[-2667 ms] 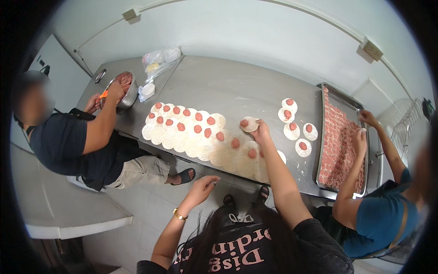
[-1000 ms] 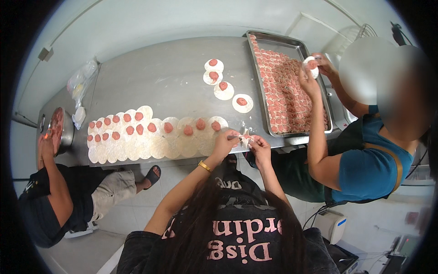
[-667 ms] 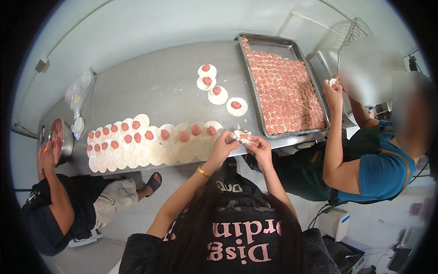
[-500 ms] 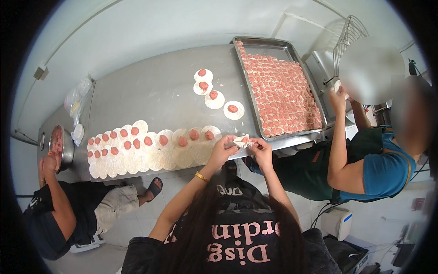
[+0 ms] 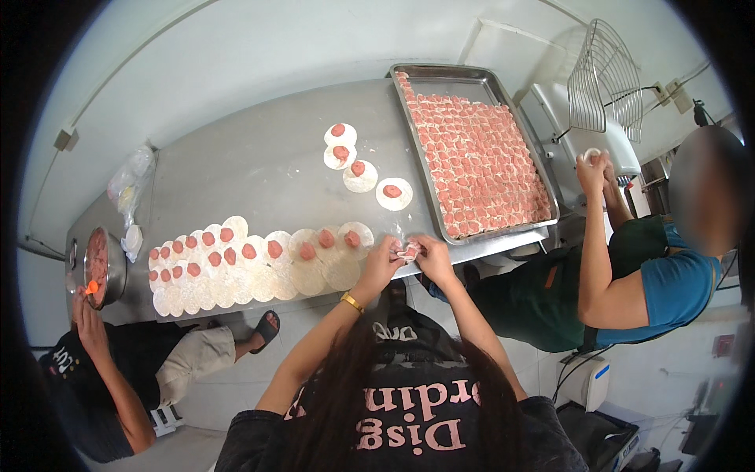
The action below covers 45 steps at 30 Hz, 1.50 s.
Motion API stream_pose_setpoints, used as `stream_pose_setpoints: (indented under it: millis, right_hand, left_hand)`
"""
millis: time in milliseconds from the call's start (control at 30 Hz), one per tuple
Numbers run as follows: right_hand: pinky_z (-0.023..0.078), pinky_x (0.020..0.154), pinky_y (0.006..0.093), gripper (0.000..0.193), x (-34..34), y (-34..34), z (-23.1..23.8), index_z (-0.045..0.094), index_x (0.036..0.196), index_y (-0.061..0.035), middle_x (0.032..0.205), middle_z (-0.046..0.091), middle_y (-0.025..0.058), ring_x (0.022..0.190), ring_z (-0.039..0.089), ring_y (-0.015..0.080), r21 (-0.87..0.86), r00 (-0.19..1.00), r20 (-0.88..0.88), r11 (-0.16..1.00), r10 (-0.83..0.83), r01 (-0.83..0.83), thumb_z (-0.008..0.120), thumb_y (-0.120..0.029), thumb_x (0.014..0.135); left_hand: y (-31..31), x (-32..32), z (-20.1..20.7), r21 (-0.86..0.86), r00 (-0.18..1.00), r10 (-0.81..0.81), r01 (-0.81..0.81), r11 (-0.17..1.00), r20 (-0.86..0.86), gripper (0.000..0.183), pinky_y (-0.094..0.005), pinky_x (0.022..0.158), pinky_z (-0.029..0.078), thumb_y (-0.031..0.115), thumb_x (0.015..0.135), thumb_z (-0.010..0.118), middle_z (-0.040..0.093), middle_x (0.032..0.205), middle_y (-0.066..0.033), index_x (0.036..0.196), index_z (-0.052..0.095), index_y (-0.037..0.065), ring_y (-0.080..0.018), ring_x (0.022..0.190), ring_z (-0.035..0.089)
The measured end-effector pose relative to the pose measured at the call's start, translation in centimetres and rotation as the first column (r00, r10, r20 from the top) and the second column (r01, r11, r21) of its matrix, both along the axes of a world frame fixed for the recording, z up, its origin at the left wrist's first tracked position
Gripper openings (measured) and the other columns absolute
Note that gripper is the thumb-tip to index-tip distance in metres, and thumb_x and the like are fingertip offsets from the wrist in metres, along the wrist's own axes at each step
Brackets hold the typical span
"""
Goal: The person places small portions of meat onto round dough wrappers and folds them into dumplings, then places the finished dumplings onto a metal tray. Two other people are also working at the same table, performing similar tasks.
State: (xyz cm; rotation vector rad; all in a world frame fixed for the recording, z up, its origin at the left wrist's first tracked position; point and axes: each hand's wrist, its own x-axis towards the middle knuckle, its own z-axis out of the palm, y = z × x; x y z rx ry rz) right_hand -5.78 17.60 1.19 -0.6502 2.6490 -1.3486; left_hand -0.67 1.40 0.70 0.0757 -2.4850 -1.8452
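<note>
Dumpling (image 5: 407, 250) mid-fold, tray (image 5: 456, 88) mostly filled.
Just right of centre, the left hand (image 5: 381, 263) and right hand (image 5: 435, 261) pinch the dumpling between narrowed fingertips. Rows of folded dumplings (image 5: 476, 161) cover most of the tray, upper right; four meat-topped wrappers (image 5: 359, 182) lie unfolded near centre, and the wrapper sheet (image 5: 247, 285) at left appears to carry meat (image 5: 274, 249) on its back rows only.

Behind the steel table (image 5: 236, 149), a pale wall (image 5: 314, 39) is seen, with an outlet box (image 5: 66, 139) fixed beyond the table's left end. To the table's right, a wire basket (image 5: 609, 82) is seen beside a white unit (image 5: 543, 114); lower on that side, a white box (image 5: 590, 384) is shown. Before the table, a dark sandal (image 5: 268, 332) is seen
</note>
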Motion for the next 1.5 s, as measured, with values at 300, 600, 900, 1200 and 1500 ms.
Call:
stream_pose_setpoints:
  millis: [300, 600, 900, 1200, 1500]
  right_hand:
    - [0.049, 0.065, 0.0388, 0.029, 1.1, 0.2, 0.6, 0.064, 0.094, -0.0002, 0.085, 0.061, 0.0178, 0.071, 0.061, 0.0332, 0.085, 0.992, 0.002, 0.988, -0.126, 0.126, 0.06, 0.005, 0.066]
    - [0.049, 0.065, 0.0365, 0.026, 0.5, 0.2, 0.8, 0.065, 0.09, 0.0002, 0.083, 0.061, 0.0155, 0.074, 0.062, 0.0325, 0.018, 0.988, -0.014, 0.988, -0.154, 0.154, 0.058, 0.009, 0.067]
    - [0.048, 0.064, 0.0389, 0.028, 0.7, 0.4, 1.8, 0.066, 0.091, -0.0026, 0.081, 0.061, 0.0142, 0.072, 0.061, 0.0331, 0.02, 0.991, 0.031, 0.991, -0.131, 0.13, 0.061, 0.006, 0.065]
    - [0.049, 0.066, 0.0346, 0.026, 0.5, -0.3, 1.6, 0.065, 0.09, 0.0008, 0.081, 0.061, 0.0146, 0.075, 0.062, 0.0309, 0.078, 0.988, -0.134, 0.993, -0.08, 0.091, 0.06, 0.009, 0.066]
    - [0.048, 0.07, 0.0399, 0.034, 0.0, 0.0, 1.2, 0.065, 0.096, 0.0, 0.086, 0.06, 0.0163, 0.079, 0.06, 0.0355, 0.016, 0.981, -0.186, 0.998, -0.056, 0.06, 0.057, 0.011, 0.065]
  left_hand:
    - [0.1, -1.2, -0.2, -0.103, 0.991, -0.137, 0.136, 0.985, -0.003, 0.031, -0.0313, 0.064, 0.051, 0.013, 0.069, 0.078, 0.067, 0.079, -0.0141, 0.091, 0.06, 0.0, -0.0217, 0.072, 0.067]
    - [0.0, -2.2, 1.3, -0.233, 0.983, -0.167, 0.18, 0.956, 0.075, 0.034, -0.0403, 0.061, 0.048, 0.021, 0.066, 0.078, 0.064, 0.074, -0.0158, 0.084, 0.057, 0.002, -0.0337, 0.07, 0.063]
    - [-0.7, -2.1, 1.5, -0.232, 0.988, -0.15, 0.155, 0.96, 0.037, 0.034, -0.0364, 0.063, 0.049, 0.019, 0.066, 0.079, 0.065, 0.077, -0.0161, 0.088, 0.058, 0.002, -0.0302, 0.072, 0.065]
    - [0.1, -2.1, 1.9, -0.33, 0.983, -0.169, 0.181, 0.926, 0.065, 0.032, -0.0388, 0.062, 0.049, 0.024, 0.071, 0.077, 0.065, 0.074, -0.0151, 0.088, 0.059, 0.003, -0.0329, 0.072, 0.064]
    - [0.1, -2.0, 2.5, -0.415, 0.978, -0.185, 0.21, 0.885, 0.099, 0.029, -0.0421, 0.062, 0.049, 0.023, 0.071, 0.076, 0.065, 0.076, -0.0143, 0.087, 0.06, 0.005, -0.0326, 0.073, 0.064]
